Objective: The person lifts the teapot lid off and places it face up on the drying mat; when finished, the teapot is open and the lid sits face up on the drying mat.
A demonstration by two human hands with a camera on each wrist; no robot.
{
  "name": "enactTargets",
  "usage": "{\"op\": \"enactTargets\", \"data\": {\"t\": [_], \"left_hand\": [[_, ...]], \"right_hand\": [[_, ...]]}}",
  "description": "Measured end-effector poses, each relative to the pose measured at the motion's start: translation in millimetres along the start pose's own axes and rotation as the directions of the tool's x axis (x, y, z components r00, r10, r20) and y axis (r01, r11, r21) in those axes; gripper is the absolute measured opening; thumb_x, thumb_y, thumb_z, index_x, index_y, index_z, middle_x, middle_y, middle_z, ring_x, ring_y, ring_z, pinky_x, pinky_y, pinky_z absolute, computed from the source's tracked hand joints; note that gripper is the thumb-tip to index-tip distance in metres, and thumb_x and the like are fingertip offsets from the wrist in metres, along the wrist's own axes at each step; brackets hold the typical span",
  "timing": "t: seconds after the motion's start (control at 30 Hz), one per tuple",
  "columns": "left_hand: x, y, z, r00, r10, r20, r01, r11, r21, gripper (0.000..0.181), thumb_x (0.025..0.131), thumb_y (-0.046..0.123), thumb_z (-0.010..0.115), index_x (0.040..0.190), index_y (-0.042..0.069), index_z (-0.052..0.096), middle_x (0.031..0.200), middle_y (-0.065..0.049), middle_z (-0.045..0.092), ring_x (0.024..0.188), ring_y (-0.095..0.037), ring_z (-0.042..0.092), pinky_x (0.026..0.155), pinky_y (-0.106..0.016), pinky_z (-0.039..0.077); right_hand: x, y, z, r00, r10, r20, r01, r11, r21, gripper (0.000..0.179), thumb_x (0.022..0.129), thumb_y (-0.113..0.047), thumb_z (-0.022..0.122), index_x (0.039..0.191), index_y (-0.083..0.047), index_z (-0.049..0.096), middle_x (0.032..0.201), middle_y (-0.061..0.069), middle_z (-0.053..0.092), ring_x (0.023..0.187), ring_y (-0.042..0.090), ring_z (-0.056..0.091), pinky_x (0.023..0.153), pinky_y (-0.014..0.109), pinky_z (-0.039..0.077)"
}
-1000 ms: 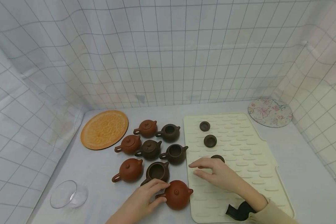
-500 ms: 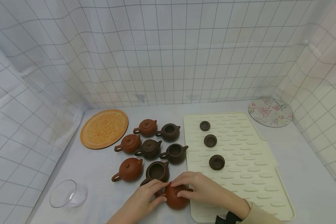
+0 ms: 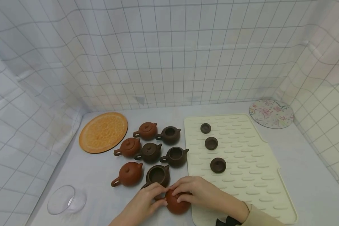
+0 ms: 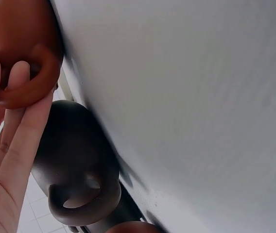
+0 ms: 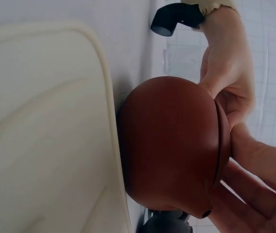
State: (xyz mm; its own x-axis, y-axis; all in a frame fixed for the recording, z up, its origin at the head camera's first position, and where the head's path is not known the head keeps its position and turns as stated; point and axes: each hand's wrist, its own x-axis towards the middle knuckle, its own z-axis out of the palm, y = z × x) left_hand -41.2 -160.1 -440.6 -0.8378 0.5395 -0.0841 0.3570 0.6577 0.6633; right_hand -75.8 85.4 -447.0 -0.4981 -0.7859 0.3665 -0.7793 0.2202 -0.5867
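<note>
A reddish-brown clay teapot (image 3: 177, 206) stands at the front, beside the cream mat's left edge. My left hand (image 3: 143, 201) holds it by its looped handle (image 4: 27, 92), fingers through and around the loop in the left wrist view. My right hand (image 3: 199, 192) is over the top of the pot, with thumb and fingers at the lid (image 5: 224, 141). In the right wrist view the lid sits on the pot, and the spout points toward the lower edge. The lid's knob is hidden by the fingers there. Just behind stands a dark brown lidless teapot (image 3: 157, 176).
Several more teapots, red ones with lids (image 3: 131, 174) and dark ones (image 3: 176, 156), stand close behind and left. Three dark lids (image 3: 218, 165) lie along the cream mat (image 3: 254, 188). A glass (image 3: 66, 200), an orange round mat (image 3: 103, 132) and a floral round mat (image 3: 271, 114) lie farther out.
My right hand has come left from above the mat onto the red teapot's lid, uncovering the nearest dark lid. My left hand has stayed at the handle.
</note>
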Motion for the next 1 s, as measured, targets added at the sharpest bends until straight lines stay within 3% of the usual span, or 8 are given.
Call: {"op": "enactTargets", "data": {"t": [0.13, 0.3, 0.37, 0.47, 0.6, 0.73, 0.87, 1.0], "left_hand": [[1.2, -0.2, -0.3, 1.000, -0.024, 0.020, 0.024, 1.000, -0.015, 0.035, 0.090, 0.030, 0.070, 0.119, 0.010, 0.070, 0.107, 0.006, 0.065, 0.087, 0.003, 0.055, 0.074, -0.019, 0.053], [1.4, -0.7, -0.6, 0.998, -0.042, 0.043, 0.043, 0.999, -0.026, 0.036, 0.090, 0.031, 0.070, 0.121, 0.012, 0.069, 0.107, 0.007, 0.065, 0.088, 0.004, 0.055, 0.073, -0.019, 0.052], [1.7, -1.1, -1.0, 0.997, -0.050, 0.054, 0.052, 0.998, -0.037, 0.037, 0.090, 0.033, 0.069, 0.121, 0.012, 0.069, 0.107, 0.006, 0.064, 0.088, 0.004, 0.055, 0.073, -0.020, 0.052], [2.4, -1.7, -1.3, 0.996, -0.056, 0.066, 0.060, 0.997, -0.051, 0.039, 0.090, 0.034, 0.069, 0.123, 0.012, 0.069, 0.109, 0.005, 0.064, 0.089, 0.003, 0.055, 0.074, -0.021, 0.053], [2.6, -2.6, -2.1, 0.994, -0.069, 0.086, 0.075, 0.995, -0.067, 0.041, 0.090, 0.035, 0.069, 0.124, 0.012, 0.068, 0.109, 0.005, 0.064, 0.093, 0.000, 0.058, 0.075, -0.021, 0.054], [2.6, -3.4, -2.4, 0.992, -0.076, 0.096, 0.084, 0.993, -0.079, 0.043, 0.090, 0.035, 0.069, 0.125, 0.011, 0.068, 0.108, 0.005, 0.064, 0.096, -0.002, 0.060, 0.075, -0.020, 0.055], [3.1, -4.0, -2.3, 0.992, -0.079, 0.099, 0.088, 0.992, -0.090, 0.045, 0.090, 0.036, 0.070, 0.126, 0.010, 0.067, 0.107, 0.005, 0.064, 0.092, 0.001, 0.058, 0.074, -0.019, 0.054], [3.0, -4.5, -1.7, 0.990, -0.092, 0.108, 0.103, 0.989, -0.106, 0.044, 0.090, 0.035, 0.070, 0.126, 0.010, 0.068, 0.107, 0.005, 0.064, 0.091, 0.002, 0.058, 0.074, -0.019, 0.055]], "right_hand": [[0.0, 1.3, -3.1, 1.000, -0.012, -0.001, 0.012, 0.999, 0.035, 0.016, 0.091, -0.021, 0.069, 0.104, -0.014, 0.075, 0.115, 0.000, 0.072, 0.105, 0.008, 0.067, 0.088, 0.012, 0.051], [-3.4, 5.9, -17.0, 0.992, 0.116, -0.046, -0.104, 0.970, 0.220, 0.017, 0.091, -0.022, 0.069, 0.106, -0.016, 0.075, 0.115, 0.000, 0.072, 0.105, 0.008, 0.067, 0.083, 0.019, 0.055], [-6.5, 11.3, -25.8, 0.975, 0.207, -0.080, -0.176, 0.941, 0.290, 0.018, 0.091, -0.023, 0.069, 0.107, -0.018, 0.075, 0.115, 0.000, 0.072, 0.105, 0.007, 0.067, 0.080, 0.022, 0.057], [-10.9, 23.0, -42.6, 0.921, 0.370, -0.120, -0.299, 0.872, 0.388, 0.019, 0.090, -0.023, 0.071, 0.108, -0.018, 0.075, 0.117, 0.002, 0.072, 0.105, 0.005, 0.066, 0.080, 0.026, 0.058], [-16.1, 40.9, -69.8, 0.791, 0.598, -0.129, -0.476, 0.733, 0.486, 0.026, 0.090, -0.026, 0.071, 0.114, -0.015, 0.074, 0.122, 0.006, 0.070, 0.107, 0.002, 0.064, 0.088, 0.025, 0.055], [-22.9, 63.7, -95.2, 0.669, 0.731, -0.135, -0.506, 0.581, 0.637, 0.033, 0.095, -0.027, 0.066, 0.123, -0.009, 0.068, 0.122, 0.001, 0.069, 0.107, 0.002, 0.064, 0.093, 0.023, 0.052], [-28.9, 90.3, -115.8, 0.618, 0.772, -0.150, -0.327, 0.426, 0.844, 0.020, 0.100, -0.022, 0.058, 0.116, -0.017, 0.070, 0.115, -0.010, 0.068, 0.106, 0.002, 0.065, 0.094, 0.021, 0.052], [-32.7, 113.9, -129.8, 0.587, 0.794, -0.159, -0.118, 0.278, 0.953, 0.016, 0.101, -0.016, 0.055, 0.110, -0.018, 0.069, 0.114, -0.006, 0.067, 0.102, 0.008, 0.069, 0.092, 0.022, 0.054]]}}
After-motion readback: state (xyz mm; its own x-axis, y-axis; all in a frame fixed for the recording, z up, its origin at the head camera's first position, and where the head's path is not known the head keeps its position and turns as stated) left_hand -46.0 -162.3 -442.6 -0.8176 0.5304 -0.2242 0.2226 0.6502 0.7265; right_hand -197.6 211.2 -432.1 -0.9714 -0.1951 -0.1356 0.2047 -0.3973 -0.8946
